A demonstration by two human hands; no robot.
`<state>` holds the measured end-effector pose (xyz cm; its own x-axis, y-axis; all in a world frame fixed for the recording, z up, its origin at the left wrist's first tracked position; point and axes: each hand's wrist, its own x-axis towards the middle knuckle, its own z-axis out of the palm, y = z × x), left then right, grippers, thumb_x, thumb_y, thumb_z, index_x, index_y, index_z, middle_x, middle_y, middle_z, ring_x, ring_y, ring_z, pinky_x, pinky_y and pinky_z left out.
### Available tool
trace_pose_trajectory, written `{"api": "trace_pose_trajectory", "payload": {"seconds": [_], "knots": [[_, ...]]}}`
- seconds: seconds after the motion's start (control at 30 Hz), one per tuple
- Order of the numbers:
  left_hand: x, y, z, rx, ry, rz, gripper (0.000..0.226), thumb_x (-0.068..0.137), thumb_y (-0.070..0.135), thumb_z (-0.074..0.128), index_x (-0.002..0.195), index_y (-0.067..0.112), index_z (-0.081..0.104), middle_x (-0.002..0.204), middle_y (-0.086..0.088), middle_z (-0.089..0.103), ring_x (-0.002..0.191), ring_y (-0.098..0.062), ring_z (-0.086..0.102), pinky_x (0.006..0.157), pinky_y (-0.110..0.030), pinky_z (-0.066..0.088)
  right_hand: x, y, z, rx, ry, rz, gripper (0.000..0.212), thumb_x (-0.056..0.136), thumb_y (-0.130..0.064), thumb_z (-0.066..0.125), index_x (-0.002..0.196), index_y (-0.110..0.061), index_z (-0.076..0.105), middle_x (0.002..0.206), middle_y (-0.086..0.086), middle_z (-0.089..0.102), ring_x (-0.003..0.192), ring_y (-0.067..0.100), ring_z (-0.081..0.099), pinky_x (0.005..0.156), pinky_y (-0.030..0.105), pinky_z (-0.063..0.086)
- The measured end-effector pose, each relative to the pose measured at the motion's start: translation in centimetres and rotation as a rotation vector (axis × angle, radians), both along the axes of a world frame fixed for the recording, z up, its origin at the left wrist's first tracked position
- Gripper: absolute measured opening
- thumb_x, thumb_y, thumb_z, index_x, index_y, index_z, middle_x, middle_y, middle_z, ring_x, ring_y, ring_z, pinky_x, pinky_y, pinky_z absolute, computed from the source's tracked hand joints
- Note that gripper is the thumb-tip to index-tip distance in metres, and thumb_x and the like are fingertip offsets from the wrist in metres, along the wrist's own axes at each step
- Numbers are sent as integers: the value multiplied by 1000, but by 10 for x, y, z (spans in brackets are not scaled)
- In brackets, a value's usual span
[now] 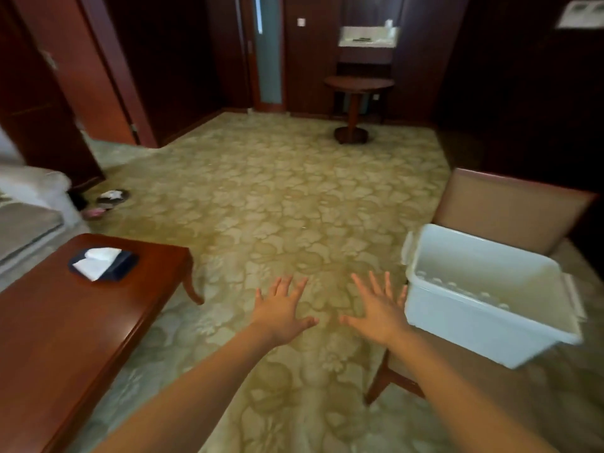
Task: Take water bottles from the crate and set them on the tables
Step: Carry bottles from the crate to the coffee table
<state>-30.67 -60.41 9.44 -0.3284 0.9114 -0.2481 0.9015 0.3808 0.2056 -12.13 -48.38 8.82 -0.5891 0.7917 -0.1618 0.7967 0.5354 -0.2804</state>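
A white plastic crate [464, 325] stands on the seat of a chair [510, 207] at the right. Inside it I see the pale caps of several water bottles [457, 287] along the near wall; the bottles themselves are blurred. My left hand [281, 310] and my right hand [380, 308] are stretched out side by side over the carpet, palms down, fingers spread, holding nothing. My right hand is just left of the crate and apart from it. A low reddish wooden table [65, 322] fills the lower left. A small round pedestal table [358, 83] stands at the far wall.
A dark tissue box with a white tissue [103, 261] lies on the low table. A bed edge [29, 204] is at far left, with slippers [111, 197] on the floor beside it. Patterned carpet [277, 197] spreads between the furniture. Dark wooden doors and panels line the back.
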Motion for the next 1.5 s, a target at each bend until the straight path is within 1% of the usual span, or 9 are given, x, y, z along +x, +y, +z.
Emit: {"api": "trace_pose_trajectory", "payload": {"seconds": [0.17, 0.33, 0.5, 0.7, 0.87, 0.97, 1.07, 1.33, 1.5], "knots": [[58, 73, -1, 20, -29, -149, 87, 90, 71, 40, 156, 37, -6, 166, 0, -5, 153, -24, -5, 120, -58, 5, 84, 44, 3, -16, 29, -176, 94, 87, -69, 53, 158, -37, 0, 167, 3, -10, 149, 30, -25, 115, 58, -18], [100, 143, 1, 26, -32, -275, 86, 91, 70, 39, 155, 37, -7, 166, -1, -3, 153, -24, -5, 120, -56, 5, 137, 82, 4, -3, 2, -298, 91, 88, -68, 52, 158, -36, 1, 167, 3, -9, 150, 31, -24, 115, 59, -16], [126, 213, -7, 64, -58, -377, 86, 91, 68, 43, 156, 37, -4, 166, -1, 2, 153, -24, -3, 120, -55, 5, 164, 128, -2, 5, 30, -399, 87, 89, -66, 52, 157, -37, 6, 167, 1, -6, 150, 29, -22, 117, 58, -15], [148, 301, -20, 29, -50, -510, 83, 93, 69, 35, 156, 36, -7, 166, -1, -2, 153, -24, -5, 120, -55, -3, 184, 187, -11, -73, 17, -509, 86, 91, -65, 50, 157, -37, 4, 167, -1, -5, 151, 25, -20, 118, 56, -15], [161, 365, -39, -2, -68, -622, 79, 95, 68, 32, 156, 35, -5, 166, 0, 1, 153, -23, -2, 121, -50, 1, 202, 228, -27, -141, 21, -612, 84, 92, -63, 51, 158, -36, 5, 168, -3, -1, 153, 22, -14, 120, 56, -8], [172, 394, -55, -23, -147, -621, 78, 95, 65, 35, 157, 35, -3, 166, 1, 5, 153, -22, 2, 122, -50, 6, 215, 245, -36, -198, 1, -638, 84, 93, -61, 51, 158, -35, 4, 168, -3, 1, 153, 23, -11, 121, 55, -7], [185, 418, -68, -74, -196, -630, 77, 97, 61, 38, 157, 35, -2, 166, 0, 6, 153, -22, 2, 122, -48, 5, 228, 269, -45, -237, -8, -651, 85, 93, -61, 52, 158, -36, 4, 167, -3, 2, 153, 23, -10, 122, 55, -6], [216, 493, -110, -157, -193, -603, 79, 96, 62, 40, 157, 32, 1, 166, -2, 9, 153, -24, 6, 122, -49, 7, 264, 356, -85, -361, -20, -608, 86, 92, -55, 57, 158, -32, 7, 167, -3, 7, 154, 22, -3, 122, 53, -1], [245, 541, -142, -262, -188, -551, 80, 95, 61, 42, 157, 31, 1, 165, -2, 13, 152, -25, 11, 122, -50, 12, 288, 410, -119, -471, -5, -621, 84, 92, -55, 58, 157, -36, 9, 167, -4, 10, 154, 21, 2, 121, 49, 3]]}}
